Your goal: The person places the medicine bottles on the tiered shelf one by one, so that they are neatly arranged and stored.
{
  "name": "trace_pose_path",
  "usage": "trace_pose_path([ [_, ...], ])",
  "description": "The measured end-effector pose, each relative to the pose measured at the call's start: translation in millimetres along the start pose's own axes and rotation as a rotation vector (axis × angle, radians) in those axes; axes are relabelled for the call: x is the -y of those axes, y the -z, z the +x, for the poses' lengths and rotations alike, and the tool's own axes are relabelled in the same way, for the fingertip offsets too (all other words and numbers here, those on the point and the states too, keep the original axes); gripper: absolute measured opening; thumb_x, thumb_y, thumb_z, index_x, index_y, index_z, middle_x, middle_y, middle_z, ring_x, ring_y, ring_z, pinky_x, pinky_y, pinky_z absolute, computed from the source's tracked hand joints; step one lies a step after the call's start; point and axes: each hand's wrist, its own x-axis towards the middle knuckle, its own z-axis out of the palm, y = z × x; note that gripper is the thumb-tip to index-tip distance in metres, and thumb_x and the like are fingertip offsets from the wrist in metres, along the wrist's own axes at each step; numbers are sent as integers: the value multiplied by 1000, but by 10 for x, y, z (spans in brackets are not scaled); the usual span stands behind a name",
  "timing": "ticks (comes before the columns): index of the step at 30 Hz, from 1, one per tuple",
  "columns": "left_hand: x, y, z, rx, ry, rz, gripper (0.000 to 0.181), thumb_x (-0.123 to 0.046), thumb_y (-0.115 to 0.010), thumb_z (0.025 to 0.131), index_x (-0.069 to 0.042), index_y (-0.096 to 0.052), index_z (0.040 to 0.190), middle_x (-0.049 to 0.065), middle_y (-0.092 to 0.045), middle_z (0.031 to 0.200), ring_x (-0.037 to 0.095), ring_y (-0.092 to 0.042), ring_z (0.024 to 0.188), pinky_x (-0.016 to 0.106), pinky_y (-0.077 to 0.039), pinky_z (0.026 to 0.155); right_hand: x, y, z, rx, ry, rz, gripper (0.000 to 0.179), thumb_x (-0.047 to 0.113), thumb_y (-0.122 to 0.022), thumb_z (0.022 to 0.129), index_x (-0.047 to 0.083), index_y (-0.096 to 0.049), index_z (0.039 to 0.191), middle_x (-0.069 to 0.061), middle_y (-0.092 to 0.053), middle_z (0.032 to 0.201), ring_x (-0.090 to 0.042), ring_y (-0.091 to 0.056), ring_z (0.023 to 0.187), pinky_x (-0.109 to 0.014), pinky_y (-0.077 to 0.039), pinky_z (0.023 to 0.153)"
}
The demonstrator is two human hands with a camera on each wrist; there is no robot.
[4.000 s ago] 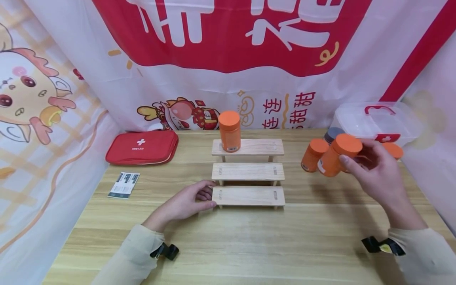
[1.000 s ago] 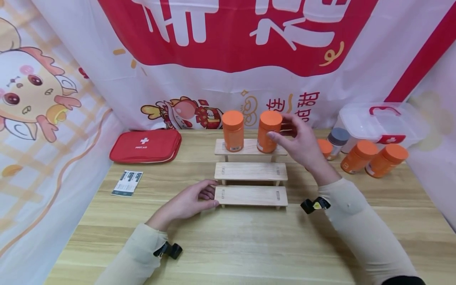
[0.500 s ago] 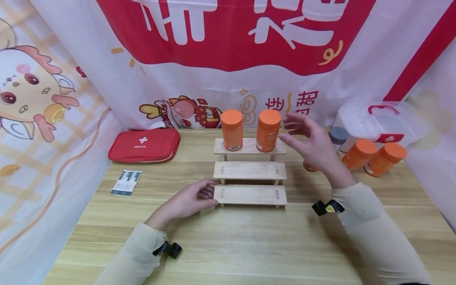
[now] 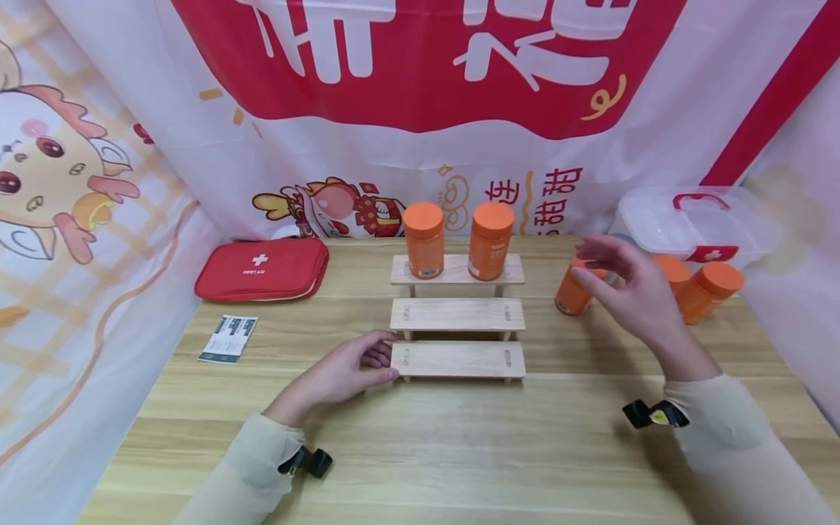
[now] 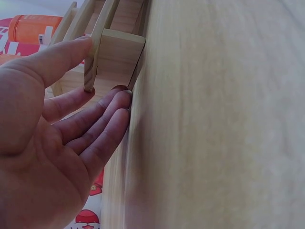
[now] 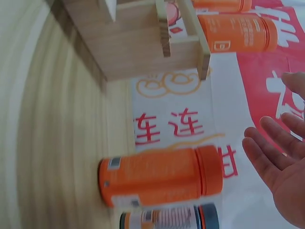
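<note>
A three-tier wooden display stand point(image 4: 457, 315) is at the middle of the table. My left hand point(image 4: 344, 368) pinches the left end of its lowest board between thumb and index finger; the other fingers extend beside the stand in the left wrist view. On the top tier, two orange bottles stand upright, one left point(image 4: 424, 244) and one right point(image 4: 491, 244). My right hand point(image 4: 630, 292) holds nothing, its fingers spread and slightly bent. It hovers beside a smaller orange bottle point(image 4: 572, 293), partly covering it in the head view. A grey-capped bottle point(image 6: 167, 219) stands next to that one in the right wrist view.
Two more orange bottles, one point(image 4: 671, 270) partly behind my right hand and another point(image 4: 710, 292), stand at the right. Behind them is a clear plastic box point(image 4: 695, 219) with a red handle. A red first-aid pouch point(image 4: 262, 271) and a printed leaflet point(image 4: 228, 339) lie left.
My right hand has carried an orange bottle from the right onto the top tier, let go of it, and moved back right towards the remaining bottles. The left hand stays at the stand.
</note>
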Motion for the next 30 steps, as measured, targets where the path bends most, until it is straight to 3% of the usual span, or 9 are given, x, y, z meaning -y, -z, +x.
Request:
trace_pose_path([
  [5, 5, 6, -5, 0, 0, 0, 57, -28, -80, 100, -8, -57, 148, 5, -72, 123, 18, -68, 114, 41, -58, 104, -168, 91, -90, -23, -17, -27, 56, 27, -78, 102, 15, -58, 152, -12, -68, 144, -1, -60, 119, 3, -42, 95],
  [10, 14, 6, -3, 0, -7, 2, 57, -28, -80, 100, -8, -57, 149, 4, -72, 123, 18, -68, 114, 41, -58, 105, -337, 177, -178, -35, -34, -23, 55, 22, -77, 102, 10, -57, 152, -16, -67, 142, 1, -59, 118, 3, -42, 95],
  [14, 21, 6, -3, 1, -22, -8, 57, -27, -79, 100, -6, -57, 149, 6, -72, 123, 19, -68, 114, 44, -58, 105, -452, 222, -219, -8, -81, -41, 57, 29, -74, 104, 9, -54, 154, -18, -64, 145, 0, -57, 120, 2, -43, 96],
  [17, 24, 6, -1, 4, -33, -13, 58, -27, -79, 100, -5, -57, 149, 7, -72, 123, 20, -68, 114, 46, -58, 106, -522, 237, -223, 18, -133, -55, 61, 36, -73, 104, 13, -52, 156, -16, -62, 149, -7, -59, 125, 3, -43, 95],
  [23, 21, 6, -2, 3, -25, -11, 57, -27, -79, 100, -5, -57, 148, 7, -72, 123, 20, -68, 114, 46, -58, 105, -646, 232, -187, 86, -227, -28, 68, 47, -70, 104, 15, -48, 159, -18, -57, 157, -35, -59, 138, 4, -42, 91],
  [28, 7, 8, -12, 3, -15, -2, 57, -28, -79, 101, -6, -57, 149, 7, -72, 123, 21, -68, 115, 47, -58, 106, -753, 195, -158, 141, -292, -18, 80, 55, -67, 103, 16, -39, 166, -18, -52, 163, -40, -55, 144, 0, -47, 90],
  [30, 5, 7, -13, 2, -14, -1, 57, -28, -79, 101, -6, -57, 149, 7, -72, 123, 21, -68, 115, 47, -58, 106, -786, 173, -138, 156, -299, -21, 82, 56, -67, 103, 16, -36, 168, -19, -51, 164, -40, -55, 145, -6, -52, 95],
])
